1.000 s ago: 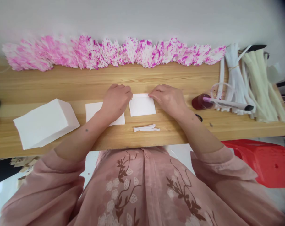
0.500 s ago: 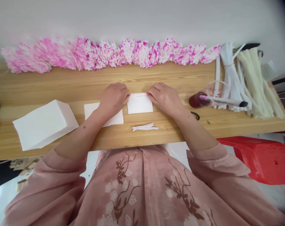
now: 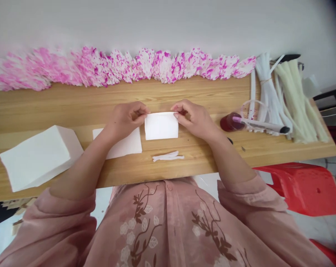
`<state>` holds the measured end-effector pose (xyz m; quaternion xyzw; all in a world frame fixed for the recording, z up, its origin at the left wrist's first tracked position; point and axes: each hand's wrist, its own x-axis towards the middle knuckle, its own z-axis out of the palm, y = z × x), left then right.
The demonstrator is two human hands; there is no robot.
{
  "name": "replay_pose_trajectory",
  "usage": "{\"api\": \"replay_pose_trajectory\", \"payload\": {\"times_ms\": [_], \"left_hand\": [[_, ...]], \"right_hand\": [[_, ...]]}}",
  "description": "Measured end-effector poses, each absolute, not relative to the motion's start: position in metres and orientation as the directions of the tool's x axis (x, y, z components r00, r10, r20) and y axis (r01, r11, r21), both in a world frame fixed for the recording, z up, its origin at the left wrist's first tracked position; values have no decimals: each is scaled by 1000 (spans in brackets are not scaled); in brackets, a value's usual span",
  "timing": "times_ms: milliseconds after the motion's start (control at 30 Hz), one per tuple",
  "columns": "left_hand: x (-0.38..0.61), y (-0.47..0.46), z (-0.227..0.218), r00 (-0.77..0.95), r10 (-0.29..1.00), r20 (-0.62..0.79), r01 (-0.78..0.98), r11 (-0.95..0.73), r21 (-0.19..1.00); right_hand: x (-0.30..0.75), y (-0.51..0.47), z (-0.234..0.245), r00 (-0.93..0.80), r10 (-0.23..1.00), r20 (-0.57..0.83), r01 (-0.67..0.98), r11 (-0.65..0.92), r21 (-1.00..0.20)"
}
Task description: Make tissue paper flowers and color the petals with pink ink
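White paper (image 3: pixel 161 128) between both hands (image 3: pixel 194 120).

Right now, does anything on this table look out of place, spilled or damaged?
A dark scrap lies alone on the table, between the cup of dark red liquid and the near edge. It looks stray, though too small to identify. I see no spill, and the pinched white paper looks undamaged.
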<state>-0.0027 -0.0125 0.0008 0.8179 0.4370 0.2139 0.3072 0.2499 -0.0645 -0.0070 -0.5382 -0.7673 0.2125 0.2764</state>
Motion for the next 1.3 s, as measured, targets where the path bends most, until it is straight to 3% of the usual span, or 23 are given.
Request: {"api": "replay_pose_trajectory", "payload": {"times_ms": [200,500,733,1133,1300], "left_hand": [[-7,-8,-3,588,807,59,496,-417,761],[-4,-11,5,675,736,56,481,-496,723],[-2,-15,10,682,730,42,482,-493,724],[1,-15,1,624,781,9,561,-456,691],[1,-13,2,678,735,19,575,-546,610]], "right_hand": [[250,-65,-3,-300,935,190,668,348,-657],[251,-64,-4,-396,896,202,647,428,-631],[247,-67,2,-362,915,180,633,383,-673],[248,-64,-11,-321,916,241,699,401,-592],[250,-65,-12,-338,901,272,689,434,-581]]}}
